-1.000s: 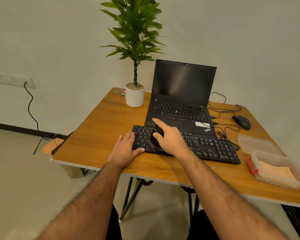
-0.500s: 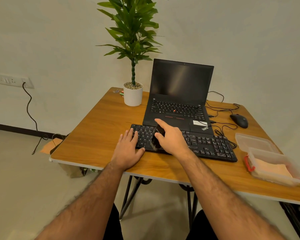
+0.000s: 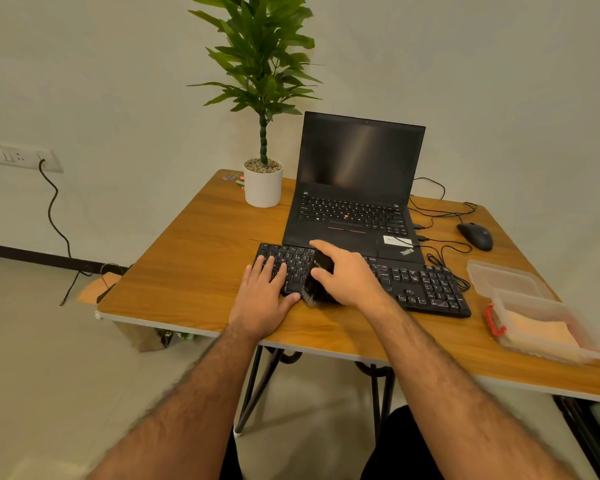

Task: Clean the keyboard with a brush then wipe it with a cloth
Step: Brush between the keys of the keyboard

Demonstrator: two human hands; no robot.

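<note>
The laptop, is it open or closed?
Open. The laptop has its lid standing up behind its keys, and the screen is dark.

A small office or home workspace: an open black laptop (image 3: pixel 355 188) at twelve o'clock on a wooden desk (image 3: pixel 194 258), a white-potted plant (image 3: pixel 262 181) at eleven.

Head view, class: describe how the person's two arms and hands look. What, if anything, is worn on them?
Both forearms are bare and hairy, with no sleeves in view. The left hand and right hand wear no gloves, and no rings, watch or wristbands show.
</note>
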